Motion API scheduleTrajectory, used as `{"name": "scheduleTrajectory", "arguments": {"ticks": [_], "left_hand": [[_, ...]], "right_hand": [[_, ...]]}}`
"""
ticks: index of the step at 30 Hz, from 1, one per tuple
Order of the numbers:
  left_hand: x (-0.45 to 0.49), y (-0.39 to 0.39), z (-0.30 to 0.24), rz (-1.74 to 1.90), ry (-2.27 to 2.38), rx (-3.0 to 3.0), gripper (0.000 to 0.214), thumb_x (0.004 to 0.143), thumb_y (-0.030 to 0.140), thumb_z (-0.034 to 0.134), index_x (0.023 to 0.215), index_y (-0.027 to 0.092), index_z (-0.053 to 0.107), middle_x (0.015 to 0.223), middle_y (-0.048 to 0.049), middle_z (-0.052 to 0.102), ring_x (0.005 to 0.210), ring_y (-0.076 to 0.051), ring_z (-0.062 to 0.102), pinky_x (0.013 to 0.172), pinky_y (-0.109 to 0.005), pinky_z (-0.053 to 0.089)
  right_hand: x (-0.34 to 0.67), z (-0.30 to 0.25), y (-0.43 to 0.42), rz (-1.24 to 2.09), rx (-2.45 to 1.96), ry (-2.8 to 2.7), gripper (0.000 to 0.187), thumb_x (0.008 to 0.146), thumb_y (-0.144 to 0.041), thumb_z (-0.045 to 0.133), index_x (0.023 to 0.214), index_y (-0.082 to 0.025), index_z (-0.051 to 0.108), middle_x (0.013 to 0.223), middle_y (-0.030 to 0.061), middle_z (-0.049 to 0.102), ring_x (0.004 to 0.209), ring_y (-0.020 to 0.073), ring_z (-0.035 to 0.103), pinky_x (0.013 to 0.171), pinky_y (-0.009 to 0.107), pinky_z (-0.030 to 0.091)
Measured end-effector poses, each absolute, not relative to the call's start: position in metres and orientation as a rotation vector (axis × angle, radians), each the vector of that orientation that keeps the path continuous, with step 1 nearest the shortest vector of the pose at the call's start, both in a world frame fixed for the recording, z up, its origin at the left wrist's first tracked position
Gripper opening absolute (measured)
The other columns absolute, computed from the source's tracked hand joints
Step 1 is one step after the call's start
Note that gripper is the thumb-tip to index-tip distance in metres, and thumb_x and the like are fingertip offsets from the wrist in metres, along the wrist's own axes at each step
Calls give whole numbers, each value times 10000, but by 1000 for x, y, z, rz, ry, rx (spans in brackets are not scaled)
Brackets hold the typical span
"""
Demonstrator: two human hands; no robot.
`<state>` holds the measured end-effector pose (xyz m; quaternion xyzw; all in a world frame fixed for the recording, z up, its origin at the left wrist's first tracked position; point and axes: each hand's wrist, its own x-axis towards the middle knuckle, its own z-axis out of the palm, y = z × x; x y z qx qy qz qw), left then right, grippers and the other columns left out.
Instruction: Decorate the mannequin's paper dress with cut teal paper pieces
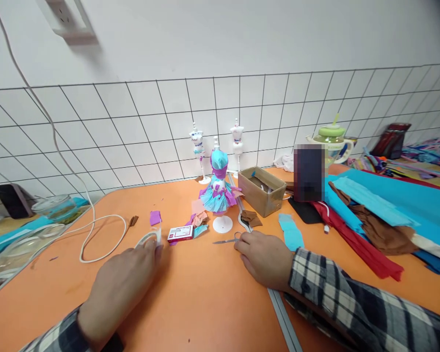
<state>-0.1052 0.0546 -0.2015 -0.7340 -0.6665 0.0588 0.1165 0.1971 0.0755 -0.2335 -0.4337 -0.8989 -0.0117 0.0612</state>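
My left hand (126, 271) is closed on a whitish roll of tape (146, 238), low over the orange table. To the right, my right hand (262, 256) has its curled fingers on the handles of small metal scissors (225, 241), whose blades point left. Part of the handles is hidden under the fingers. Between and beyond my hands stands a small dress form (219, 186) in a blue and purple crepe paper dress, on a round white base (223, 224). A red and white flat box (180, 233) lies near my left hand, beside crumpled paper scraps (200, 220).
Two more white mini dress forms (197, 144) (237, 139) stand by the tiled wall. A cardboard box (262, 191) sits right of centre. Blue, brown and red crepe paper (381, 230) covers the right side. A white cable (91, 234) loops at left; a dark phone (12, 200) leans behind it.
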Motion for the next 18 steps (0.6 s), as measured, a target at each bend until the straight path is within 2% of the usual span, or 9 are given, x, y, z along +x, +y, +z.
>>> {"name": "scheduleTrajectory", "arguments": {"ticks": [2,5,7,9,11,13,15,18], "left_hand": [[-102,54,-199,234,-1934,-2050,433,949,316,202,900,125,588,689,-142,642,655,-335,657,543,-400,442],[-103,57,-200,287,-1934,-2007,415,942,267,220,842,125,598,727,-165,655,701,-332,666,550,-386,440],[-103,57,-200,269,-1920,-1982,424,944,301,240,849,119,610,766,-182,660,732,-346,660,591,-421,449],[-97,55,-200,195,-1833,-1925,446,943,371,266,864,116,624,780,-190,655,779,-373,642,686,-507,445],[-86,53,-199,79,-1693,-1942,418,940,370,301,924,120,636,830,-185,660,870,-377,623,840,-583,387],[-77,54,-201,-14,-1554,-2092,324,918,246,353,1050,136,628,1001,-177,669,1007,-352,599,978,-573,312],[-73,57,-205,-72,-1458,-2221,373,862,118,379,1163,138,599,1211,-178,618,1160,-337,536,1042,-550,266],[-77,63,-216,-82,-1479,-2354,432,855,90,379,1224,179,585,1268,-128,611,1191,-296,535,1070,-547,250]], "right_hand": [[200,-232,77,-14,-1373,-2686,214,896,-300,445,996,-188,598,1038,79,592,931,223,542,668,308,398],[203,-231,77,-5,-1394,-2645,223,890,-316,461,1002,-187,604,1038,84,592,940,228,536,696,319,418],[200,-231,76,-24,-1331,-2610,226,896,-288,448,1030,-189,601,1038,82,596,938,225,528,733,333,426],[190,-233,73,-41,-1188,-2574,245,906,-253,425,1075,-196,592,1091,78,597,993,224,512,822,355,417],[174,-235,72,-41,-998,-2548,303,908,-262,429,1181,-210,550,1245,71,553,1134,229,457,942,379,370],[154,-239,73,-29,-869,-2537,507,900,-376,465,1365,-187,394,1431,88,408,1285,243,335,1017,401,320],[137,-242,77,-37,-882,-2523,589,927,-427,410,1428,-140,294,1472,112,355,1322,238,295,1031,404,308],[126,-245,83,-23,-1028,-2554,515,949,-430,360,1347,-109,416,1367,146,482,1248,269,385,990,449,326]]}}
